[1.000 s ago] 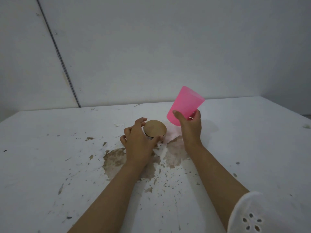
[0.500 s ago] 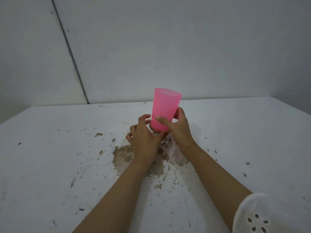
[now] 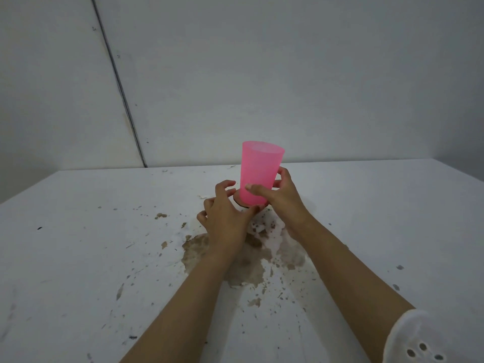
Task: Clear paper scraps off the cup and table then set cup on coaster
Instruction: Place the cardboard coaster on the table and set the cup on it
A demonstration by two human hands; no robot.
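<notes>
A translucent pink cup [image 3: 258, 174] stands upright on a round coaster [image 3: 239, 202] in the middle of the white table [image 3: 78, 258]. Only a thin dark rim of the coaster shows under the cup's base. My right hand [image 3: 281, 197] grips the cup's lower part, thumb in front and fingers behind. My left hand [image 3: 225, 216] sits just left of the cup, its thumb and curled fingers holding the coaster's edge. A small pale scrap [image 3: 201, 197] lies on the table beside my left fingers.
A large brown patch of worn paint [image 3: 243, 260] and many small chips mark the table under my forearms. A grey wall rises right behind the table's far edge [image 3: 340, 162]. Another tiny scrap [image 3: 231, 167] lies near that edge.
My right hand has turned the tilted cup upright and lowered it onto the coaster, which my left hand kept holding. The coaster's brown top is now covered.
</notes>
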